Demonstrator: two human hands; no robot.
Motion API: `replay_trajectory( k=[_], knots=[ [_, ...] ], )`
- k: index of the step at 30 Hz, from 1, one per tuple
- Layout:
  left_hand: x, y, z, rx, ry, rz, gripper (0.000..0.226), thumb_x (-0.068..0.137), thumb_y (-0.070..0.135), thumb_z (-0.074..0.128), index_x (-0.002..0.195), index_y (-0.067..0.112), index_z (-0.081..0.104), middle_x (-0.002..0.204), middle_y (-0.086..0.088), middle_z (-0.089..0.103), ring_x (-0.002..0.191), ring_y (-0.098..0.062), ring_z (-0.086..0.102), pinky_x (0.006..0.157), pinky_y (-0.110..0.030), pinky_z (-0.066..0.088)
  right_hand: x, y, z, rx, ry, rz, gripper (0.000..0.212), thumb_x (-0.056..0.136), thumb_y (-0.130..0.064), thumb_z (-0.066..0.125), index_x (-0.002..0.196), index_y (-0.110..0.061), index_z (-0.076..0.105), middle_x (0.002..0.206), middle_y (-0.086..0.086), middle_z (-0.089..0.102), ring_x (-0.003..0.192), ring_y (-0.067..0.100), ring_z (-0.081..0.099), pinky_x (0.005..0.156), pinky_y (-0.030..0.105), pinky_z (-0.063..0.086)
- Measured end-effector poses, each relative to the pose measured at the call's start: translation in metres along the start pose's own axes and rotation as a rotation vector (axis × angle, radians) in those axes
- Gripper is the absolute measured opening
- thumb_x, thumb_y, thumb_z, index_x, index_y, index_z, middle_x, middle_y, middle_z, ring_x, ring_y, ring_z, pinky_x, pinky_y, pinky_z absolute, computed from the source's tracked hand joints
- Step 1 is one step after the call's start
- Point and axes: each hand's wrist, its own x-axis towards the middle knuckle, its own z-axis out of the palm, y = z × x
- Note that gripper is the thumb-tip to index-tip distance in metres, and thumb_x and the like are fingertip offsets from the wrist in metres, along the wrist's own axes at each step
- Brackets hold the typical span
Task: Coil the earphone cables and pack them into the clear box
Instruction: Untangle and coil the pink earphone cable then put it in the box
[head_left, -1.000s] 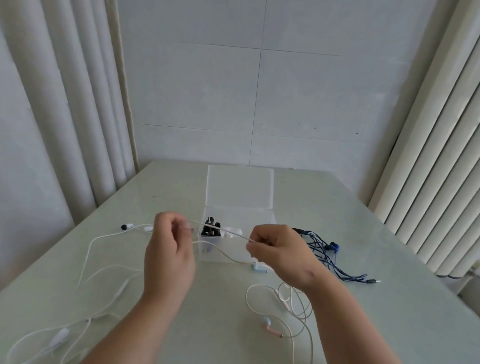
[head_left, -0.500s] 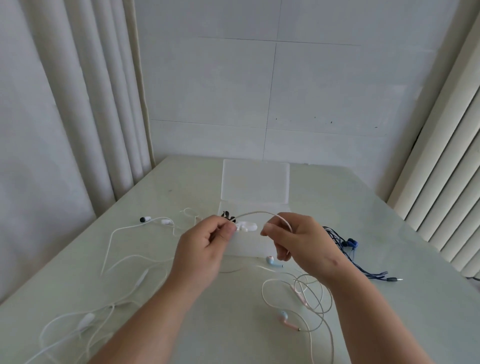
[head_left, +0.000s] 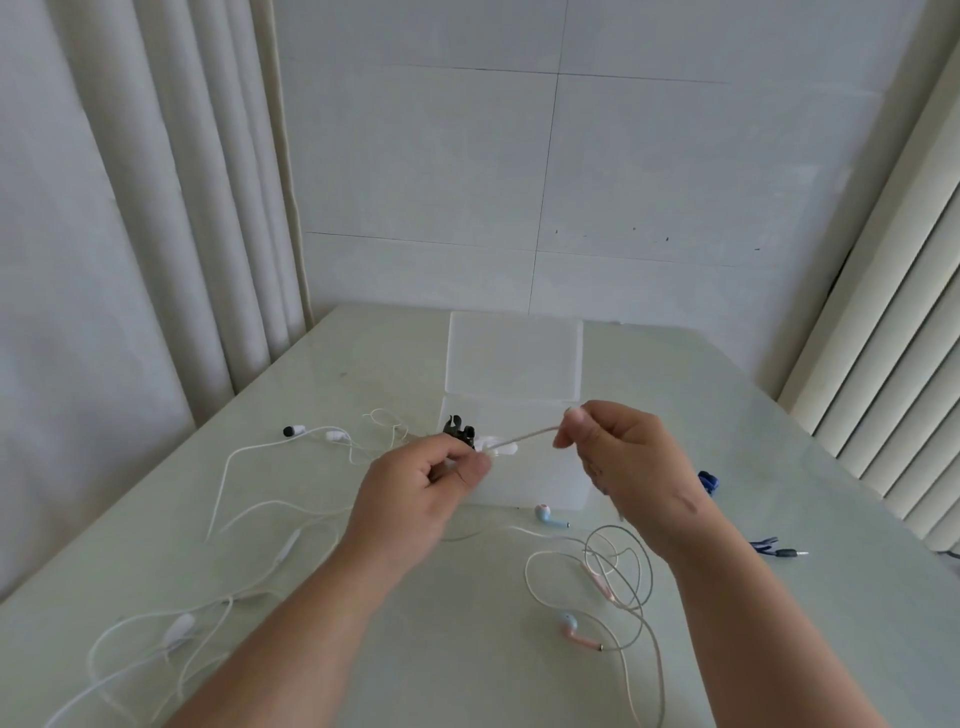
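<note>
A clear box (head_left: 535, 488) stands mid-table with its lid (head_left: 514, 356) open behind it and a black earphone (head_left: 461, 430) inside. In front of it my left hand (head_left: 421, 493) pinches one end of a white earphone cable (head_left: 524, 435). My right hand (head_left: 623, 462) pinches the same cable a short way to the right, and the stretch between them is taut. More white cable (head_left: 249, 514) trails loose over the left of the table. A pink-and-blue earphone set (head_left: 613, 577) lies in loose loops under my right wrist. A blue earphone cable (head_left: 709, 480) shows behind my right hand.
The pale green table (head_left: 467, 649) is flanked by curtains (head_left: 156, 208) on the left and vertical blinds (head_left: 893, 364) on the right. A white tiled wall (head_left: 545, 182) rises behind. The blue cable's jack plug (head_left: 787, 553) lies near the right edge.
My hands have drawn apart, pulling the short looped piece of white cable straight between them. My right hand rose and moved right.
</note>
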Motion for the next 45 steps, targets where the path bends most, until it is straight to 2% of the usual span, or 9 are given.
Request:
replay_trajectory(
  k=[6,11,15,18,26,32,36,40,45],
  knots=[
    [-0.002,0.006,0.001,-0.142,-0.207,-0.087,0.018,0.079,0.036,0.065,0.069,0.021,0.061,0.054,0.007,0.043,0.051,-0.013,0.044,0.053,-0.026,0.04,0.008,0.004,-0.004,0.49,0.302,0.159,0.034,0.102,-0.022,0.047,0.075,-0.009,0.063,0.051,-0.002,0.051,0.043,0.014,0.045,0.043,0.022,0.042],
    [0.0,0.007,-0.005,-0.12,-0.218,-0.17,0.028,0.071,0.028,0.062,0.062,0.007,0.047,0.057,-0.003,0.047,0.057,-0.015,0.045,0.06,-0.031,0.038,0.013,0.004,-0.011,0.901,0.413,0.204,0.033,0.103,-0.023,0.045,0.075,-0.01,0.055,0.05,-0.005,0.044,0.04,0.008,0.035,0.035,0.02,0.029],
    [0.003,0.007,-0.007,-0.07,-0.114,-0.222,0.031,0.066,0.03,0.06,0.056,0.009,0.038,0.052,0.008,0.031,0.05,-0.009,0.028,0.048,-0.022,0.021,0.012,0.004,-0.031,1.092,0.653,0.192,0.028,0.1,-0.024,0.05,0.074,-0.014,0.054,0.051,-0.006,0.039,0.039,0.008,0.028,0.035,0.02,0.021],
    [0.004,0.004,-0.007,-0.101,0.007,-0.275,0.033,0.084,0.027,0.065,0.064,0.004,0.052,0.056,0.004,0.043,0.051,-0.009,0.036,0.049,-0.019,0.028,0.012,0.009,-0.034,1.009,0.74,0.205,0.03,0.101,-0.029,0.049,0.077,-0.013,0.057,0.051,-0.005,0.04,0.04,0.009,0.031,0.037,0.02,0.022],
    [0.006,0.014,-0.013,-1.03,-0.003,-0.396,0.018,0.086,0.026,0.052,0.079,0.01,0.057,0.075,-0.016,0.07,0.064,-0.028,0.069,0.056,-0.032,0.057,0.013,0.018,-0.009,0.268,0.2,0.333,0.032,0.1,-0.031,0.052,0.078,-0.01,0.063,0.048,-0.004,0.051,0.038,0.009,0.036,0.036,0.022,0.028],
    [0.007,0.015,-0.015,-1.149,0.056,-0.332,0.019,0.092,0.026,0.047,0.081,0.013,0.054,0.079,-0.014,0.071,0.074,-0.027,0.071,0.064,-0.032,0.058,0.007,0.013,-0.005,0.164,-0.138,0.287,0.008,0.088,-0.009,0.062,0.082,-0.012,0.065,0.079,0.002,0.075,0.045,0.009,0.037,0.039,0.02,0.03],
    [0.007,0.017,-0.015,-1.164,0.057,-0.317,0.021,0.092,0.027,0.047,0.079,0.014,0.06,0.076,-0.013,0.07,0.072,-0.027,0.071,0.064,-0.032,0.058,0.0,0.008,0.012,0.023,-0.319,0.229,0.02,0.087,-0.004,0.062,0.101,-0.017,0.068,0.094,-0.004,0.078,0.045,-0.001,0.052,0.042,0.011,0.036],
    [0.007,0.019,-0.013,-1.178,0.067,-0.355,0.021,0.089,0.028,0.05,0.079,0.013,0.06,0.07,-0.011,0.069,0.064,-0.024,0.07,0.058,-0.03,0.057,-0.004,0.007,0.022,-0.105,-0.376,0.163,0.02,0.085,-0.023,0.073,0.104,-0.027,0.07,0.085,-0.007,0.078,0.079,0.006,0.071,0.071,0.018,0.052],
    [0.011,0.008,-0.014,-0.905,0.289,-0.492,0.025,0.101,0.028,0.046,0.081,0.018,0.058,0.056,0.001,0.051,0.04,-0.011,0.038,0.038,-0.018,0.028,-0.002,0.0,0.007,-0.053,-0.405,0.255,0.014,0.085,-0.012,0.064,0.075,-0.009,0.072,0.055,-0.003,0.06,0.041,0.005,0.041,0.041,0.018,0.029]
  ],
)
